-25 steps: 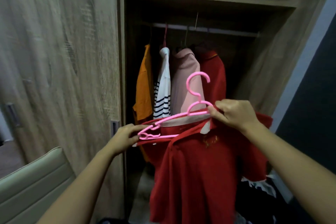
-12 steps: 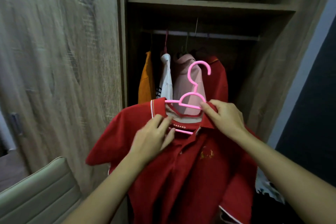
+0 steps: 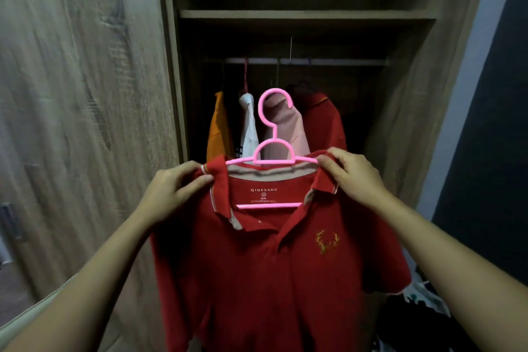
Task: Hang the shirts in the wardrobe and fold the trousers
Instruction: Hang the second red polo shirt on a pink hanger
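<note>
Wood-grain wardrobe door [image 3: 85, 94] at left, open wardrobe rail [image 3: 343, 61] bearing hung shirts [image 3: 218, 128], dark wall [image 3: 491, 123] at right — before the opening, left hand [image 3: 171, 191] pinches one collar end of the red polo shirt [image 3: 271, 266] seated on the pink hanger [image 3: 273, 134], right hand [image 3: 351, 177] the other — the left hand has shifted outward from the placket.
</note>
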